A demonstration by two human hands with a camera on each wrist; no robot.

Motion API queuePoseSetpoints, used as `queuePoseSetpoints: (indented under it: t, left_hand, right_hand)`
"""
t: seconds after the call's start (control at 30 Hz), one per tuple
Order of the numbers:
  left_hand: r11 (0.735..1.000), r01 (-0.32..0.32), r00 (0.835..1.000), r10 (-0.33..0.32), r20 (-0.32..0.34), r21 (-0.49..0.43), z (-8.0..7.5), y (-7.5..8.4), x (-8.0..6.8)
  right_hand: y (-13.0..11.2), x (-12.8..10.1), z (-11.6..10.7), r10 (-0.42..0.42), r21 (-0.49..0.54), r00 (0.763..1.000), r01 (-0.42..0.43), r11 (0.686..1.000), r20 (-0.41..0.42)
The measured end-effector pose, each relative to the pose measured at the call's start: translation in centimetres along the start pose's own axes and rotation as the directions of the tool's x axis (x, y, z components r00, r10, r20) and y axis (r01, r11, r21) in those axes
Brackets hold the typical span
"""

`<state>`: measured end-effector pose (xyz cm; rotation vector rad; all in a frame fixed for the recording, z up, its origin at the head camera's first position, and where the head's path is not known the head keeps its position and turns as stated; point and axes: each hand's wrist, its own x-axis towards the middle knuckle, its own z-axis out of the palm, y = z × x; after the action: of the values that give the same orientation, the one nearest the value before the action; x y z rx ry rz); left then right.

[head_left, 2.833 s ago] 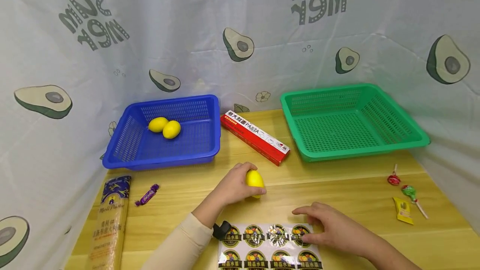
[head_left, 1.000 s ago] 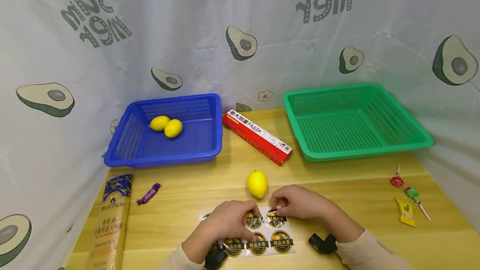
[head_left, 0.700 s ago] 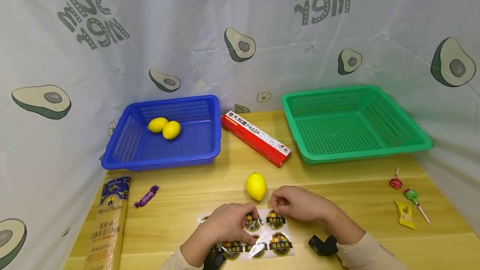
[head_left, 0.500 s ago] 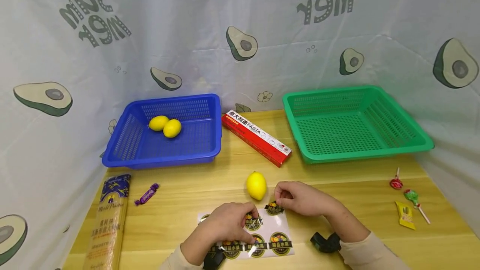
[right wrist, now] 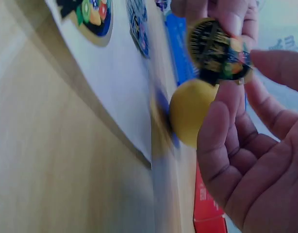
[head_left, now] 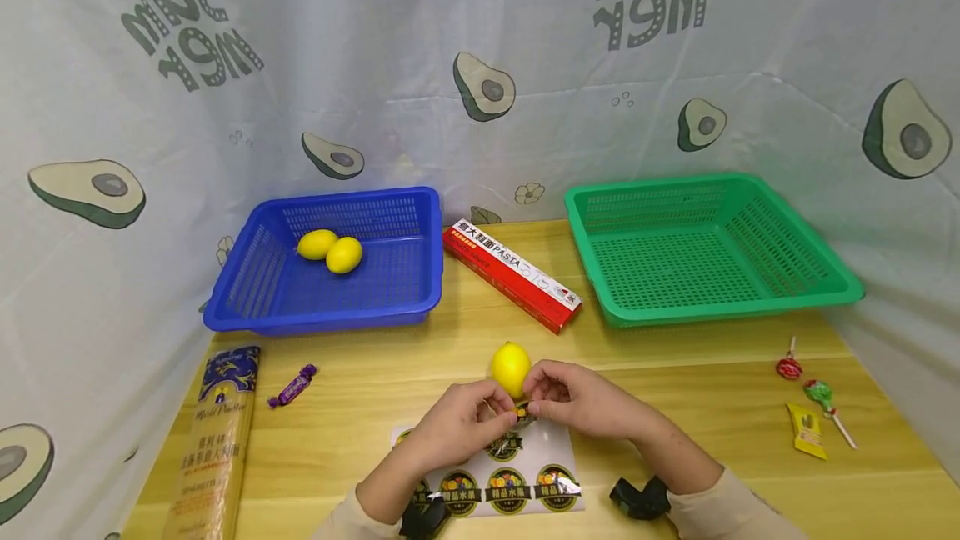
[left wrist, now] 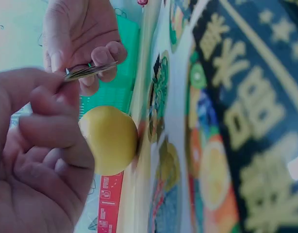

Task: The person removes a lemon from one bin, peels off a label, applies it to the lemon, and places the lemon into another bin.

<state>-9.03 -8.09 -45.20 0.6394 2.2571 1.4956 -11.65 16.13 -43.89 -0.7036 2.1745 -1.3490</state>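
A round black-and-gold fruit sticker (right wrist: 220, 52) is off its sheet, raised just in front of a lemon (head_left: 511, 368). My left hand (head_left: 457, 426) pinches one edge of it between thumb and forefinger. On the opposite edge the fingertips of my right hand (head_left: 592, 400) hold it too. Seen edge-on in the left wrist view, the sticker (left wrist: 91, 71) looks thin and slightly bent. Beneath the hands lies the white sticker sheet (head_left: 546, 446) with several more round stickers; its left part is partly hidden by my left hand and wrist. The lemon stands on the table, close to the fingertips.
A blue basket (head_left: 322, 325) with two lemons (head_left: 344, 255) stands back left, a green basket (head_left: 720, 309) back right. Between them lies a red pasta box (head_left: 512, 275). Spaghetti (head_left: 213, 448) and a purple candy (head_left: 293, 386) lie left; lollipops (head_left: 819, 393) and a yellow packet (head_left: 807, 431) right.
The lemon was set down from my left hand. My right hand peeled a sticker off the sheet's upper right and moved it left; my left hand left the sheet and took its other edge.
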Motion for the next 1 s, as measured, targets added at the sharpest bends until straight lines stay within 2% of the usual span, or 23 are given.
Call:
queuePoseSetpoints:
  t: [0.13,0.23,0.4,0.5,0.6,0.77,0.9,1.0]
  left_hand:
    - [0.997,0.020,0.997,-0.025,-0.068,-0.074,-0.2,0.0,-0.1]
    - [0.994,0.031,0.995,-0.041,-0.093,-0.105,-0.3,0.1,-0.1]
    - [0.986,0.066,0.984,-0.089,-0.152,-0.151,-0.3,0.3,0.1]
    - [0.990,0.068,0.969,-0.096,-0.227,-0.125,-0.5,0.6,0.4]
    - [0.994,0.057,0.944,-0.084,-0.319,-0.094,-0.9,1.2,1.1]
    - [0.987,0.020,0.900,-0.088,-0.427,-0.160,-1.4,1.9,2.9]
    - [0.976,0.009,0.881,-0.111,-0.460,-0.218,-1.4,1.7,3.7]
    - [0.968,0.048,0.883,-0.157,-0.442,-0.247,-1.3,1.3,3.8]
  right_hand:
    - [0.3,0.1,-0.2,0.025,0.009,1.000,-0.024,1.000,-0.005]
    - [0.4,0.2,-0.2,0.026,0.007,1.000,-0.026,1.000,-0.006]
    - [0.1,0.4,-0.2,0.044,-0.009,0.995,-0.045,0.999,-0.085]
    - [-0.4,0.8,-0.4,0.073,-0.011,0.984,-0.075,0.997,-0.162]
    - [-1.3,1.4,-0.7,0.113,0.017,0.963,-0.112,0.994,-0.245]
    - [-2.2,2.8,-1.3,0.179,0.127,0.912,-0.142,0.982,-0.368]
    - [-2.1,3.5,-1.2,0.225,0.182,0.886,-0.163,0.970,-0.405]
    - [-1.5,3.6,-0.9,0.241,0.163,0.881,-0.189,0.968,-0.407]
